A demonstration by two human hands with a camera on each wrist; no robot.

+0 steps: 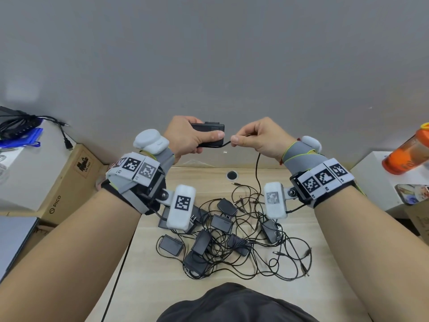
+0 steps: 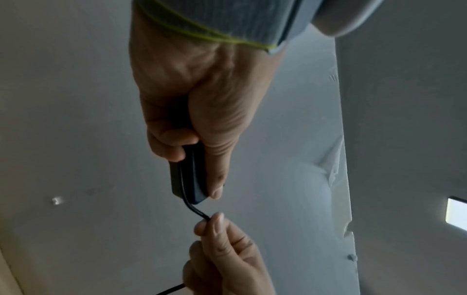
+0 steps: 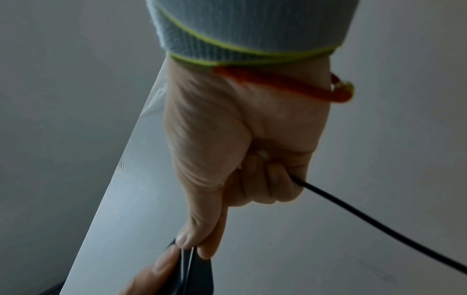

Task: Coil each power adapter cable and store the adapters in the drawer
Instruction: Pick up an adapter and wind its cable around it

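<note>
My left hand [image 1: 190, 135] grips a black power adapter [image 1: 210, 132] held up in front of the grey wall, thumb along its near face. In the left wrist view the adapter [image 2: 188, 175] sticks out below the thumb and fingers. My right hand [image 1: 253, 138] pinches that adapter's black cable [image 1: 226, 144] close to where it leaves the body; the cable runs through the fist and hangs down [image 1: 257, 173] to the table. The right wrist view shows the cable [image 3: 366, 215] leaving the curled fingers. A tangled pile of several black adapters and cables [image 1: 227, 238] lies on the wooden table [image 1: 325, 263].
A cardboard box [image 1: 69, 182] and a white box with dark cables [image 1: 21, 126] stand at left. At right, an orange bottle [image 1: 408, 152] sits on a white box [image 1: 376, 180]. A round cable hole [image 1: 232, 175] is at the table's back edge. No drawer shows.
</note>
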